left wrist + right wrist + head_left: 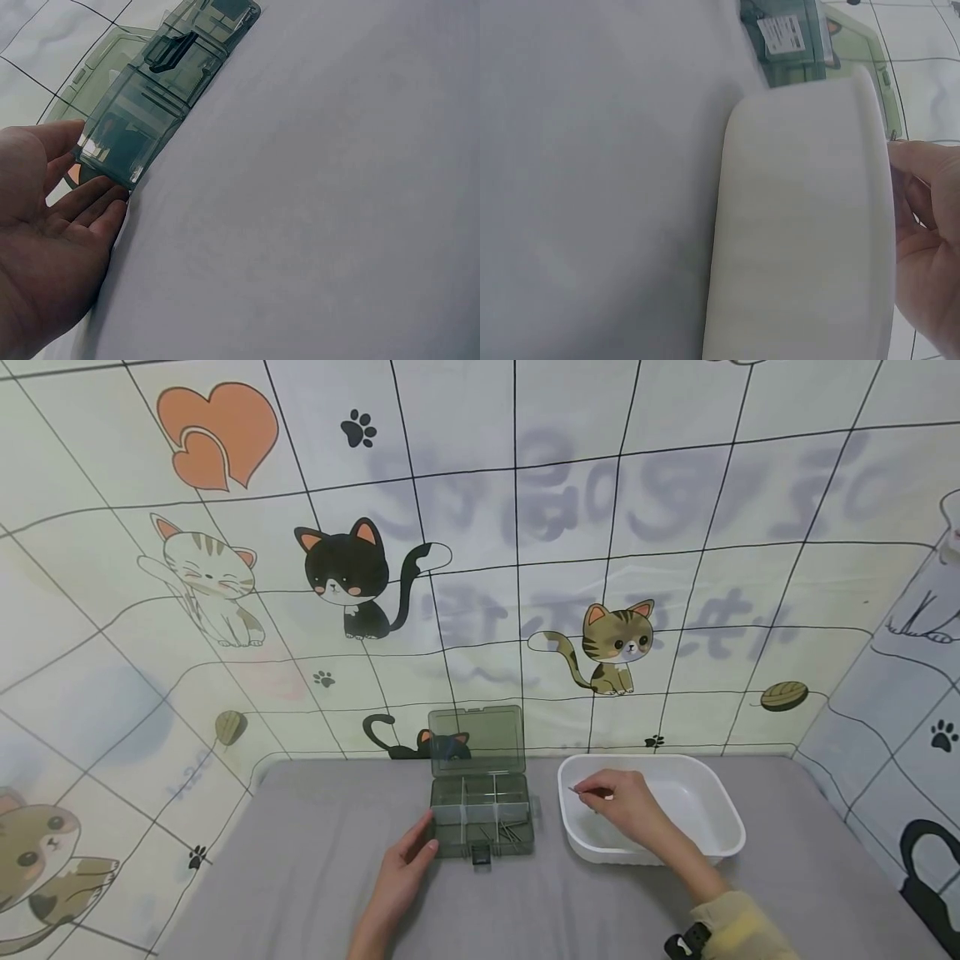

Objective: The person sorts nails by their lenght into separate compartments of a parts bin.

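Over the counter [322, 843], you reach in with both hands from its near side. Your left hand [405, 864] sits low, its thumb [60, 136] spread away from gently bent fingers [90, 199], the left forearm [369, 935] angled toward the far edge. Your right hand [626, 807], raised and nearer that edge, shows its back, thumb and fingertips [594, 782] meeting in a pinch; your right forearm [697, 864] slants across the counter's right half.

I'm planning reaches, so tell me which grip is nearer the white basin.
Right. The right grip is over the white basin, pinching a small thin item; the left grip is at the left side of the green box, which stands between it and the basin.
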`<action>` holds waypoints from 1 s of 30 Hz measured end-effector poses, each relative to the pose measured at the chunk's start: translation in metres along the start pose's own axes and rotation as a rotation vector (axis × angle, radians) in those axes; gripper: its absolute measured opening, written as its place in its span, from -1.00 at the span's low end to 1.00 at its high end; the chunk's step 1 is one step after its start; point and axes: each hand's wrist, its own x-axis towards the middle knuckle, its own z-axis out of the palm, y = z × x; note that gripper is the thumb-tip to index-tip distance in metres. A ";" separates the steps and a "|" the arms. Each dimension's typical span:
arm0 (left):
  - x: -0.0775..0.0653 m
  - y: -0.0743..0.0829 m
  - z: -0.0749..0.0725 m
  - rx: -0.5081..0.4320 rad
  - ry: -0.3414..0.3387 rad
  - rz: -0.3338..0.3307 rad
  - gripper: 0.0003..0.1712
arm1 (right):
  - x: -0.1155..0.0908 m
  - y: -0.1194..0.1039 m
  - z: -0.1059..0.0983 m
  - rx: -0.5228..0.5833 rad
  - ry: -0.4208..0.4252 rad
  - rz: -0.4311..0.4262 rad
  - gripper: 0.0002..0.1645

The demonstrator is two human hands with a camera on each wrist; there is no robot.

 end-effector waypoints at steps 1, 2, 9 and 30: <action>0.000 0.000 0.000 -0.005 0.001 -0.005 -0.41 | 0.000 -0.001 0.002 -0.001 -0.003 -0.007 -0.83; -0.001 0.001 0.000 -0.004 -0.001 -0.002 -0.41 | 0.000 -0.001 0.003 0.002 -0.006 -0.015 -0.83; -0.001 -0.001 0.000 -0.020 -0.008 0.005 -0.40 | 0.002 -0.004 0.015 0.006 -0.022 -0.058 -0.83; 0.000 0.001 0.000 -0.005 -0.002 0.004 -0.41 | 0.007 -0.028 0.040 0.014 -0.058 -0.105 -0.84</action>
